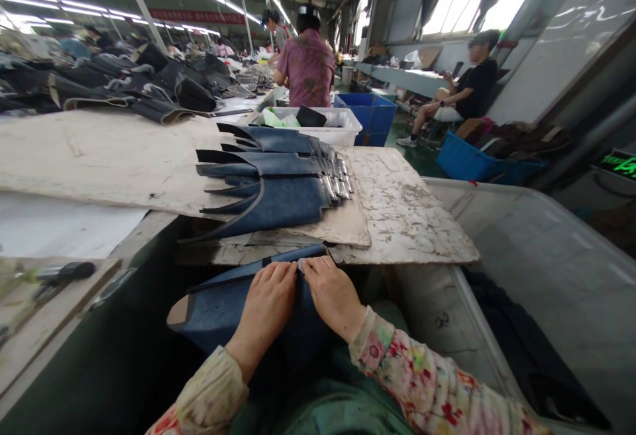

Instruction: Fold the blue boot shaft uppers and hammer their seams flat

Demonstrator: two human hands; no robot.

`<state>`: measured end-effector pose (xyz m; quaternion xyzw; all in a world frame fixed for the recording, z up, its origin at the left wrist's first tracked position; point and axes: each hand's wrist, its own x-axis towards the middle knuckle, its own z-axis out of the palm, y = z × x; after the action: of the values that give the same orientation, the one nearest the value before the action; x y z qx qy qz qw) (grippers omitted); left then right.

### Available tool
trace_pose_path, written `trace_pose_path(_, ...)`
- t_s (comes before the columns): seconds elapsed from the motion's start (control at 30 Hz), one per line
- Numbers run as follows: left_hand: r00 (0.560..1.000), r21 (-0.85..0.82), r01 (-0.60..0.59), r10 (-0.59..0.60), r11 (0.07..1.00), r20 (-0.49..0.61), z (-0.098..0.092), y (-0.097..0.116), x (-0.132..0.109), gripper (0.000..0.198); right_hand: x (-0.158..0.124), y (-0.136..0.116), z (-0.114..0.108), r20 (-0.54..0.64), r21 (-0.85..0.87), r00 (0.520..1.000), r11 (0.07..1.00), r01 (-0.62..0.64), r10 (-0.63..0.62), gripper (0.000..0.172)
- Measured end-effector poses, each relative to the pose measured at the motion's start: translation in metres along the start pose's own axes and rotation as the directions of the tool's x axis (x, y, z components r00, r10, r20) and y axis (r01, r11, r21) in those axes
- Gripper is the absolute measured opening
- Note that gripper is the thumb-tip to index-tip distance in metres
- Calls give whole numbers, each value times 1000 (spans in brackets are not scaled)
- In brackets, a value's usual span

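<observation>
A blue leather-like boot upper [213, 309] lies across my lap, just below the near edge of the board. My left hand [271, 299] is closed on its upper edge, fingers curled over the top. Close beside it, my right hand [334, 289] pinches the same edge, and the two sets of fingertips nearly meet. A tan patch shows at the piece's left end. Its lower part is hidden behind my wrists and in shadow. Beyond my hands, a fanned stack of similar blue boot uppers [291, 200] rests on the board.
The worn board [412, 223] ends near my hands. To the right stands a large pale bin [546, 216] with dark pieces inside. A white tub [342, 132] and blue crates are farther off. Dark uppers [149, 81] are heaped at left. One person sits ahead, another at right.
</observation>
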<state>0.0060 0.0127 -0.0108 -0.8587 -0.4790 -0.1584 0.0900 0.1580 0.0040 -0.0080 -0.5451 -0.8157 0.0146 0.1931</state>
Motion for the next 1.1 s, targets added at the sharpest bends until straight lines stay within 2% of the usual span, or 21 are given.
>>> trace_pose_path(0.23, 995, 110, 34, -24, 993, -94, -1, -27, -30, 31, 15, -28, 7, 27, 73, 996, 994, 83, -85, 27)
trace_pose_path(0.5, 979, 133, 82, -55, 988, -198, 0, -23, -53, 37, 16, -17, 4, 26, 184, 995, 979, 86, -92, 23)
trace_pose_path(0.7, 984, 148, 75, -49, 986, -171, 0, -20, -60, 39, 19, -8, 6, 26, 254, 992, 961, 111, -121, 22)
trace_pose_path(0.87, 982, 135, 82, -57, 987, -178, 0, -19, -65, 39, 23, -3, 1, 78, 314, 983, 939, 136, -169, 24)
trace_pose_path(1.1, 971, 82, 207, -194, 975, -137, -11, -18, -56, 35, 34, 5, -6, 134, 403, 965, 902, 156, -226, 25)
